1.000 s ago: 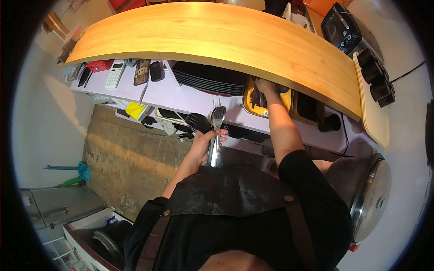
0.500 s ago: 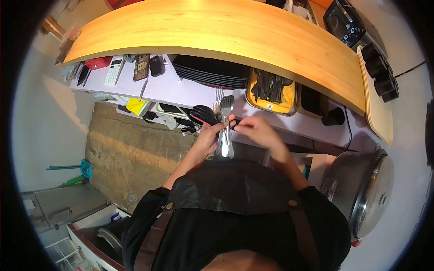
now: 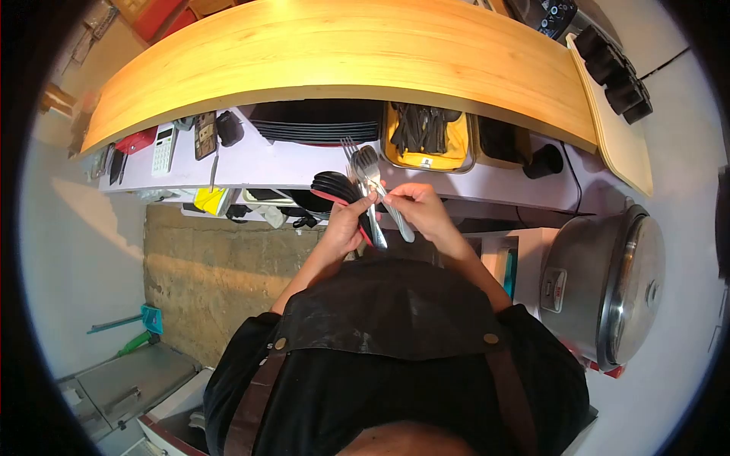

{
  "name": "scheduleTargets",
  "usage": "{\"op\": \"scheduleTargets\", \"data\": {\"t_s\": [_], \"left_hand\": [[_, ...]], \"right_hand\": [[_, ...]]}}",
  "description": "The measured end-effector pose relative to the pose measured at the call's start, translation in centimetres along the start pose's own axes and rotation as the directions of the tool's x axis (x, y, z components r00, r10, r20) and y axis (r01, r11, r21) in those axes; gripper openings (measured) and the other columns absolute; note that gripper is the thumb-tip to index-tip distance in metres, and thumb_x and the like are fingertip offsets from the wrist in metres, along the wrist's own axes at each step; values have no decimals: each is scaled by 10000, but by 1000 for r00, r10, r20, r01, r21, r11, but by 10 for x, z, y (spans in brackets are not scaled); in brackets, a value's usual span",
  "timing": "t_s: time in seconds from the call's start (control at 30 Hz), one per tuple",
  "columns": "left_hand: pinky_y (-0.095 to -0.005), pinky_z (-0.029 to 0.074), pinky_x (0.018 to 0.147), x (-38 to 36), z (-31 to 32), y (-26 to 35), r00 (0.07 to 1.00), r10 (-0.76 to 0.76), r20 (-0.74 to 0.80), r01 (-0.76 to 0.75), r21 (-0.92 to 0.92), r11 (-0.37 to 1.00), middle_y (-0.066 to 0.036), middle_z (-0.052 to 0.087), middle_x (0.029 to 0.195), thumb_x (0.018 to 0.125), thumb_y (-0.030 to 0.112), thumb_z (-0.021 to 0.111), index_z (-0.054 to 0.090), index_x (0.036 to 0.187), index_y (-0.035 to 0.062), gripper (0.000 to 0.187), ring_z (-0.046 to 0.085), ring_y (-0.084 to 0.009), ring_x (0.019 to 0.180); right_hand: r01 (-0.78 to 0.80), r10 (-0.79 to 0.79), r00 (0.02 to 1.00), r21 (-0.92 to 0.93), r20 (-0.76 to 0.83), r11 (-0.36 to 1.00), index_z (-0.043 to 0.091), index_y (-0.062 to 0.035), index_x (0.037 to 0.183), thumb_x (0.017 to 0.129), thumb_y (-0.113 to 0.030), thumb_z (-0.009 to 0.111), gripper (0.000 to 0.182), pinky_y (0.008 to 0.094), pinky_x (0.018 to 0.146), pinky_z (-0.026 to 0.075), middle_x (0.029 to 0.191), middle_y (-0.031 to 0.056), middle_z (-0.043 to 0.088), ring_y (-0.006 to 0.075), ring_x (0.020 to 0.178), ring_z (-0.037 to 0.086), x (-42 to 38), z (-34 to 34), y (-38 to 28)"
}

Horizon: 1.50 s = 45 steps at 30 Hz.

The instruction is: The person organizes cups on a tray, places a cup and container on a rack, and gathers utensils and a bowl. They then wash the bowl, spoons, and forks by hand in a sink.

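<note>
My left hand (image 3: pixel 346 228) is closed round a bundle of cutlery in front of the apron. In it are several black spoons (image 3: pixel 331 184) stacked together, with a pinkish-red strip along them, and metal forks (image 3: pixel 349 144) pointing away from me. My right hand (image 3: pixel 420 211) pinches a silver fork (image 3: pixel 398 220), which slants across the bundle with its handle toward me. The heads of the metal pieces overlap, so some of them are hard to tell apart. Beyond my hands, a metal tray (image 3: pixel 465 161) lined with yellow cloth holds dark cutlery (image 3: pixel 422 129).
A wooden counter (image 3: pixel 327 57) overhangs the white shelf (image 3: pixel 266 163). Stacked black trays (image 3: pixel 315 131), a calculator (image 3: pixel 163 150) and a black cup (image 3: pixel 544 161) sit on that shelf. At right stands a large lidded steel pot (image 3: pixel 585 281). A teal dustpan (image 3: pixel 152 319) lies at left.
My right hand has come in against the bundle and now pinches a fork, whose handle has swung to the right. The view has shifted slightly.
</note>
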State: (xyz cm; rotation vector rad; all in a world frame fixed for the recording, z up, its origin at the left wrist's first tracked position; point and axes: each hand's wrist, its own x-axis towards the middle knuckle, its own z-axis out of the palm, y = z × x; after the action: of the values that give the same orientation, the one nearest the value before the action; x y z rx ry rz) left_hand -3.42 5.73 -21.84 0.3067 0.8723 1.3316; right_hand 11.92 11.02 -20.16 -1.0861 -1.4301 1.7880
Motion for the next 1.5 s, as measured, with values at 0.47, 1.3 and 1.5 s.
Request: {"op": "scheduleTargets", "data": {"t_s": [0.47,1.3,1.5], "left_hand": [[-233,497,527,-1,-16,-2,998,-8,-69,6,-35,999,-69,624,820,818,84,586,582,978,-16,189,576,-107,630],[-292,488,695,15,-5,-23,998,5,-56,-9,-59,998,-65,597,1033,892,179,525,510,1124,76,254,574,-142,874],[-291,525,624,-3,2,-2,997,-82,11,82,20,996,-87,573,1121,869,120,534,440,1233,117,375,601,-177,919]], "right_hand": [[-98,-29,950,-384,-311,918,638,-11,751,772,-126,641,117,206,489,349,608,22,561,59,536,456,73,-70,-14],[-176,174,976,-2,131,984,617,-51,773,785,-151,641,104,173,414,257,623,-45,510,14,489,378,20,-13,10],[-180,61,975,-595,-215,783,628,23,807,717,-189,683,237,312,582,464,720,105,636,188,623,591,105,-127,-18]]}}
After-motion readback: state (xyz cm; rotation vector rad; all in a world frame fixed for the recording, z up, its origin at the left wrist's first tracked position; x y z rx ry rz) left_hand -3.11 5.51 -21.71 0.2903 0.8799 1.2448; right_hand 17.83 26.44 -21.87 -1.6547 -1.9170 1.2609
